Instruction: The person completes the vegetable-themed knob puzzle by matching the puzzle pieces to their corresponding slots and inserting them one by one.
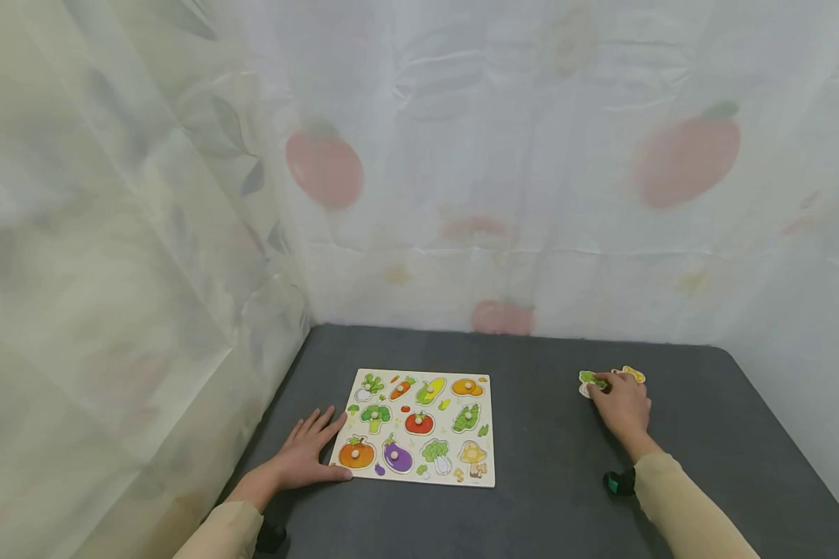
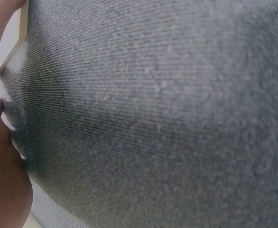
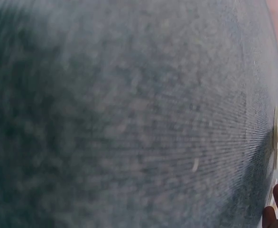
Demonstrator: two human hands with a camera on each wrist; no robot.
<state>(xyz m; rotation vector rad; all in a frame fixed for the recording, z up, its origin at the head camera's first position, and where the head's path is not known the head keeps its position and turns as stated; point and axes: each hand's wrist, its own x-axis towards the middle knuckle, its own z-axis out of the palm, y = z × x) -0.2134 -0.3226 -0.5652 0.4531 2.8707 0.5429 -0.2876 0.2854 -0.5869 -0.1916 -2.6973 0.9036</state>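
Observation:
A wooden vegetable puzzle board (image 1: 409,405) lies on the table. My left hand (image 1: 302,456) rests at its left side with fingers spread, the thumb along the lower left corner. Knobbed pieces such as the tomato (image 1: 419,423) and eggplant (image 1: 397,456) sit in the board; the bok choy (image 1: 436,456) and mushroom (image 1: 472,456) spots show no knob. Out to the right, my right hand (image 1: 624,407) pinches the knob of a green-and-white bok choy puzzle piece (image 1: 587,382). That piece appears edge-on (image 3: 276,135) in the right wrist view. Just behind the fingers lies a yellow mushroom piece (image 1: 633,374), partly hidden.
The dark grey table (image 1: 538,497) carries the board and the loose pieces. Pale curtains printed with fruit (image 1: 325,171) hang along its back and sides. A dark band with a green-faced device (image 1: 618,483) is on the right wrist.

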